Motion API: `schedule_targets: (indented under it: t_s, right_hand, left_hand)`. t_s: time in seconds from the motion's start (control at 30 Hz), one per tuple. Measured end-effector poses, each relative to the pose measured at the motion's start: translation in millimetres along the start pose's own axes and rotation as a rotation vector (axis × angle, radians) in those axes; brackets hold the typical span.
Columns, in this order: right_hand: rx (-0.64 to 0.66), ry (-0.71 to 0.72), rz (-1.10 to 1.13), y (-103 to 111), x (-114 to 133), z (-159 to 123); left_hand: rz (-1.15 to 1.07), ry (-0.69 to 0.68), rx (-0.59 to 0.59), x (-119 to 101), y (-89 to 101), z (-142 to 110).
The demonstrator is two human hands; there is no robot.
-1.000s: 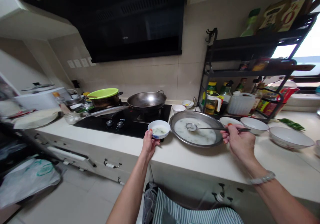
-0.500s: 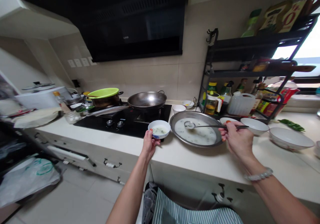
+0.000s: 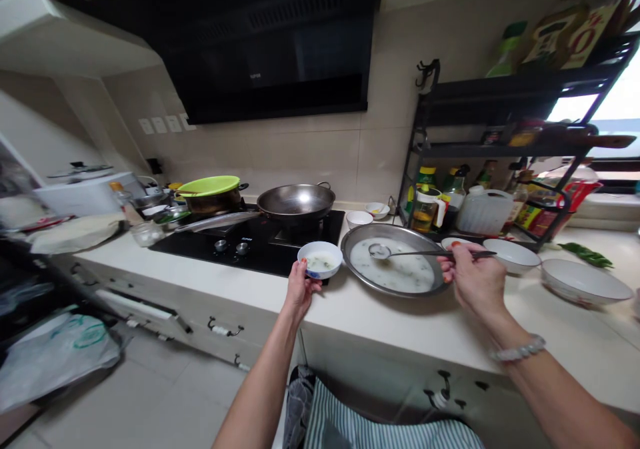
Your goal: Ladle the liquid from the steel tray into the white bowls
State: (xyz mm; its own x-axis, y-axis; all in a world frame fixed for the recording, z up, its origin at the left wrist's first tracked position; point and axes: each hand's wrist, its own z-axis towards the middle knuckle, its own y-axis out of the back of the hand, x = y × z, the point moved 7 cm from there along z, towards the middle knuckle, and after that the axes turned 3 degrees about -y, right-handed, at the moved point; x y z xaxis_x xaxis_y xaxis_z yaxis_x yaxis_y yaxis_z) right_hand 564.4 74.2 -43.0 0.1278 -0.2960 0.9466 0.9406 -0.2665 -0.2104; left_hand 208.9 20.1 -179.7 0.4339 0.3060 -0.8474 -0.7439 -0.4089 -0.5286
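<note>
My left hand point(image 3: 300, 289) is closed on the rim and side of a small white bowl point(image 3: 321, 270) with a blue pattern, holding some whitish soup with green bits. My right hand point(image 3: 475, 277) grips the dark handle of a ladle point(image 3: 417, 253). The ladle's round metal head lies at the surface of the cloudy white soup point(image 3: 395, 272) with green bits. A wide steel basin point(image 3: 361, 277) on the counter holds that soup. The bowl is just left of the basin.
Behind them, a steel wok point(image 3: 296, 202) sits on the black stove point(image 3: 230, 252), near a pot with a green colander point(image 3: 209, 185). White bowls point(image 3: 583, 282) line the counter at right, below a black rack point(image 3: 495, 149) with bottles. Drawer handles point(image 3: 225, 331) jut out below.
The view has shifted very slightly. Both hands, the bowl and the ladle stay in nearly the same places.
</note>
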Motion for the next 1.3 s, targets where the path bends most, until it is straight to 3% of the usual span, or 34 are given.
schedule_targets:
  t_s: [0.27,0.5,0.67,0.87,0.93,1.07,1.13,1.3]
  right_hand:
    - [0.110,-0.002,0.095,-43.7,20.5,-1.9]
    - [0.272,0.042,0.028,-87.8,14.1,-32.8]
    - [0.488,0.204,-0.101,-99.5,10.4,-66.2]
    - [0.736,0.541,-0.183,-99.8,18.3,-100.5]
    - [0.688,0.489,-0.152,-95.3,15.3,-96.3]
    - [0.342,0.223,-0.049,-66.3,1.8,-63.4]
    - [0.224,0.184,-0.045,-48.5,-1.9,-49.0]
    - [0.227,0.262,-0.240,-19.3,-12.1,-34.7]
  left_hand:
    - [-0.002,0.007,0.005,-0.7,-2.6,-1.2]
    - [0.001,0.010,0.004,0.1,-3.0,-0.4]
    - [0.001,0.002,0.008,0.1,-2.8,-0.6]
    - [-0.008,-0.003,0.016,-1.3,-3.9,-1.3]
    - [-0.004,-0.003,0.014,-1.8,-3.9,-1.4]
    - [0.005,-0.001,0.013,-1.8,-3.3,-1.1]
    - [0.006,0.005,0.013,-1.4,-2.8,-0.9]
    - [-0.004,0.004,0.012,-1.7,-2.5,-0.9]
